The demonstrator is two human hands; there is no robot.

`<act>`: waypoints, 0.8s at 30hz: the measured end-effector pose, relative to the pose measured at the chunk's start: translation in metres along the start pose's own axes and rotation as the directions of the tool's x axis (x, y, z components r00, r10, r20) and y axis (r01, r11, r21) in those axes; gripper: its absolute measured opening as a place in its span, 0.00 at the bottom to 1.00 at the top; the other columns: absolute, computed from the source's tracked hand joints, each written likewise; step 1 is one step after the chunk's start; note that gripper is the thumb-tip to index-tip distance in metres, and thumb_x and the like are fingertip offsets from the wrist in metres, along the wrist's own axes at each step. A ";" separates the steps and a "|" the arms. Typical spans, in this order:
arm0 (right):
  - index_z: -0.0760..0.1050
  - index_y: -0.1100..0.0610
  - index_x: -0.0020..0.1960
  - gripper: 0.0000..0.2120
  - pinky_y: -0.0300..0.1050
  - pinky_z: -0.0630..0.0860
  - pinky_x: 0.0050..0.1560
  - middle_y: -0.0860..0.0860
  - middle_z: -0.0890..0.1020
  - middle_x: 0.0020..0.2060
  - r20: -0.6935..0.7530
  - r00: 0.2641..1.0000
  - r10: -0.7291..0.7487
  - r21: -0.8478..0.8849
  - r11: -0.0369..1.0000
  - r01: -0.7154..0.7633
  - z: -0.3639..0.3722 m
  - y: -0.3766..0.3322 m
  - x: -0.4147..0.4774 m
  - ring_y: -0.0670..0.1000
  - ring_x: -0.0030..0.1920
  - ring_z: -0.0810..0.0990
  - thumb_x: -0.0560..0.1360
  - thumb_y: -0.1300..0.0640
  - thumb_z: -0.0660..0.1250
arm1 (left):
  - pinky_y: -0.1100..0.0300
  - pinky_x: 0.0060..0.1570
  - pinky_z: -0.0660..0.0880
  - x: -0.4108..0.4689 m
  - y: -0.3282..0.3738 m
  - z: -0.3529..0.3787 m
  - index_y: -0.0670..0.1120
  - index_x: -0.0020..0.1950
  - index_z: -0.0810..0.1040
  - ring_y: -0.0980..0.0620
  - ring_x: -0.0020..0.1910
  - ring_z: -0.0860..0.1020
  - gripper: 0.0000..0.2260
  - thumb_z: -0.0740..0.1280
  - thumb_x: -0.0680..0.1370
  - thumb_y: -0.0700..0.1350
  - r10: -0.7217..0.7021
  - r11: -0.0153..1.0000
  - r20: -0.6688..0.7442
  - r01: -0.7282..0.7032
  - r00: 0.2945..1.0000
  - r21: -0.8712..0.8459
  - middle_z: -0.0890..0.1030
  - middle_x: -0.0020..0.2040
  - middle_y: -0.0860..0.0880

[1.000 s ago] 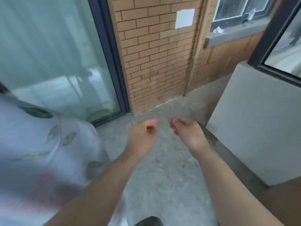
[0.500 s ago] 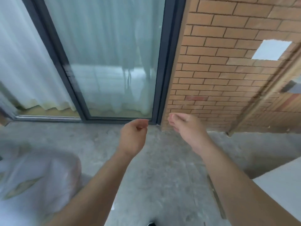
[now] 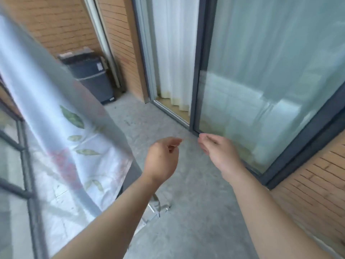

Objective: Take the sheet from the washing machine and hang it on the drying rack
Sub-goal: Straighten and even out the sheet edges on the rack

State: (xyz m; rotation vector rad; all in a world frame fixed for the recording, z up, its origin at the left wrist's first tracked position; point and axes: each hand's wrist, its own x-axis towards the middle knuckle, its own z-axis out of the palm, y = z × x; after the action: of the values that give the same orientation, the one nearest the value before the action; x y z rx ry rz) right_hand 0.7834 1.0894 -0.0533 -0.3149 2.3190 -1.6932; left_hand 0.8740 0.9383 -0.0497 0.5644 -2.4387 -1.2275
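A white sheet (image 3: 61,131) printed with green leaves and red flowers hangs at the left, draped down over a metal drying rack whose foot (image 3: 155,206) shows near the floor. My left hand (image 3: 161,159) is held out over the concrete floor to the right of the sheet, fingers loosely curled, nothing in it. My right hand (image 3: 217,148) hovers beside it, fingers curled with thumb and forefinger close together, also holding nothing. Neither hand touches the sheet. No washing machine is visible.
A dark grey lidded bin (image 3: 89,75) stands against the brick wall (image 3: 61,28) at the back left. A sliding glass door (image 3: 261,75) with white curtains fills the right; its track (image 3: 171,113) crosses the floor. A dark railing (image 3: 24,165) runs behind the sheet.
My view has swung left along the balcony: the brick corner has gone from view, and the bin and hanging sheet now show. Both hands stay raised and close together.
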 end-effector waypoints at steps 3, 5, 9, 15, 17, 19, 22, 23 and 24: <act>0.79 0.61 0.50 0.16 0.65 0.77 0.61 0.62 0.84 0.50 0.162 0.986 -0.033 -0.008 0.999 0.035 0.006 -0.003 0.007 0.63 0.54 0.82 0.80 0.47 0.65 | 0.74 0.56 0.72 -0.026 -0.002 -0.011 0.51 0.59 0.84 0.61 0.53 0.81 0.14 0.64 0.79 0.39 -0.079 0.992 -0.165 0.093 0.983 0.082 0.84 0.56 0.58; 0.81 0.62 0.48 0.14 0.65 0.77 0.61 0.63 0.84 0.48 0.259 0.966 -0.029 0.012 1.000 0.027 0.012 -0.002 0.009 0.63 0.53 0.82 0.81 0.51 0.65 | 0.66 0.58 0.75 -0.050 0.000 -0.014 0.51 0.58 0.84 0.61 0.51 0.81 0.14 0.65 0.78 0.38 -0.095 0.984 -0.279 0.133 0.955 0.119 0.84 0.54 0.57; 0.83 0.52 0.38 0.12 0.64 0.77 0.61 0.57 0.86 0.46 0.389 0.921 -0.030 0.042 0.999 0.015 0.034 -0.003 -0.005 0.60 0.52 0.85 0.78 0.50 0.67 | 0.64 0.54 0.76 -0.091 0.004 -0.024 0.50 0.55 0.85 0.57 0.49 0.80 0.14 0.65 0.77 0.36 -0.050 0.951 -0.440 0.177 0.897 0.252 0.83 0.52 0.56; 0.69 0.65 0.52 0.23 0.72 0.72 0.59 0.69 0.75 0.52 0.545 0.825 -0.148 0.055 0.989 0.141 0.048 -0.014 -0.044 0.70 0.56 0.75 0.69 0.46 0.62 | 0.57 0.43 0.72 -0.121 -0.007 -0.043 0.53 0.43 0.87 0.46 0.47 0.76 0.12 0.72 0.72 0.36 0.113 0.745 -0.515 0.271 0.850 0.610 0.79 0.47 0.52; 0.69 0.66 0.53 0.21 0.72 0.72 0.59 0.69 0.75 0.53 0.537 0.832 -0.142 0.044 0.989 0.141 0.049 -0.017 -0.048 0.69 0.57 0.74 0.71 0.49 0.62 | 0.55 0.46 0.69 -0.119 -0.010 -0.044 0.54 0.47 0.87 0.45 0.48 0.74 0.13 0.74 0.69 0.38 0.133 0.658 -0.517 0.315 0.846 0.684 0.76 0.49 0.51; 0.69 0.67 0.55 0.22 0.72 0.71 0.61 0.68 0.74 0.54 0.522 0.842 -0.138 0.053 0.990 0.130 0.050 -0.020 -0.055 0.69 0.58 0.74 0.71 0.50 0.62 | 0.53 0.51 0.66 -0.120 -0.011 -0.044 0.54 0.57 0.83 0.43 0.53 0.72 0.22 0.73 0.66 0.39 0.118 0.575 -0.502 0.353 0.857 0.738 0.72 0.55 0.49; 0.70 0.66 0.55 0.21 0.71 0.71 0.62 0.68 0.75 0.54 0.508 0.855 -0.103 0.053 0.995 0.088 0.054 -0.026 -0.068 0.69 0.59 0.74 0.71 0.50 0.62 | 0.51 0.62 0.57 -0.123 -0.008 -0.048 0.53 0.74 0.68 0.40 0.69 0.61 0.33 0.67 0.69 0.40 0.012 0.514 -0.467 0.395 0.884 0.762 0.61 0.71 0.46; 0.74 0.66 0.53 0.19 0.70 0.72 0.62 0.67 0.78 0.52 0.506 0.857 -0.098 0.049 0.995 0.085 0.055 -0.029 -0.072 0.69 0.58 0.76 0.72 0.51 0.63 | 0.49 0.67 0.54 -0.126 -0.008 -0.052 0.54 0.77 0.63 0.39 0.73 0.56 0.33 0.65 0.72 0.41 -0.027 0.524 -0.465 0.408 0.885 0.747 0.56 0.75 0.45; 0.79 0.64 0.48 0.14 0.66 0.75 0.63 0.64 0.82 0.48 0.502 0.860 -0.093 0.045 0.996 0.082 0.057 -0.031 -0.075 0.66 0.56 0.80 0.74 0.53 0.64 | 0.48 0.71 0.53 -0.127 -0.008 -0.055 0.55 0.79 0.59 0.37 0.75 0.51 0.34 0.64 0.74 0.41 -0.063 0.530 -0.454 0.416 0.889 0.739 0.50 0.78 0.44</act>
State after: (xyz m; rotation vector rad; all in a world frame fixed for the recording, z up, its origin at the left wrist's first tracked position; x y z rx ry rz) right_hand 0.8738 1.0525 -0.0344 -0.7701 1.9164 -1.4493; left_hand 1.0112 0.9598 -0.0413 1.2989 -2.4990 0.1229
